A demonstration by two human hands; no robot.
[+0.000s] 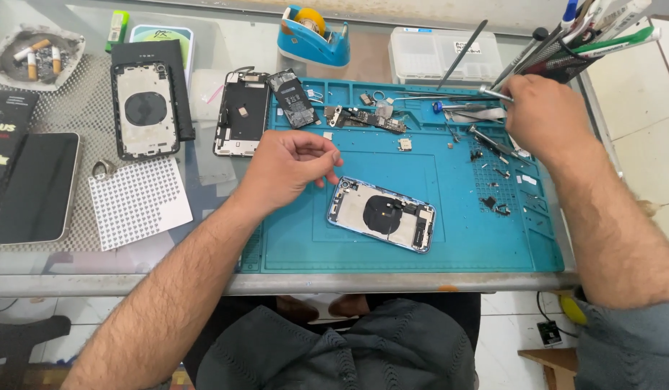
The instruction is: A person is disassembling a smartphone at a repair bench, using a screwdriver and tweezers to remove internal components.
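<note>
Reaching for tool: right hand (544, 115) closes fingers on metal tool (493, 93) at mat's (464, 245) far right corner. Left hand (287, 170) loosely curled, grasping nothing visible, beside opened phone chassis (381, 214) mid-mat. Judged step: tool pick-up; next move calls for steady tip placement on chassis.

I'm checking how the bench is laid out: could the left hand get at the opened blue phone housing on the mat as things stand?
Probably yes. The left hand hovers loosely curled just beside the top-left corner of the blue phone housing, and only bare blue mat lies between them. Nothing covers the housing.
</note>
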